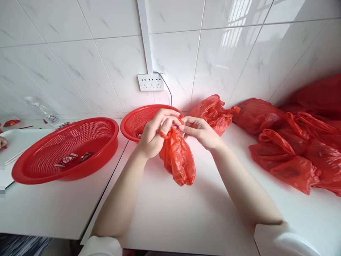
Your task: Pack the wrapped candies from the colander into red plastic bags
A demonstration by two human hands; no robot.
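A thin red plastic bag (179, 158) hangs just above the white table from both my hands, its top gathered and twisted. My left hand (156, 133) is closed round the neck of the bag, with a loop of it showing by the thumb. With thumb and fingers pinched, my right hand (201, 131) grips the top of the same bag from the right. Behind my left hand stands a red perforated basket (130, 122), partly covered by that hand, with small wrapped pieces inside.
A larger red basket (106, 156) with a few wrapped pieces (67, 160) stands left. Several filled red bags (290, 167) lie right, another red bag (210, 112) behind my right hand. A power strip (150, 82) is on the wall. Another person's hand (2, 142) shows far left.
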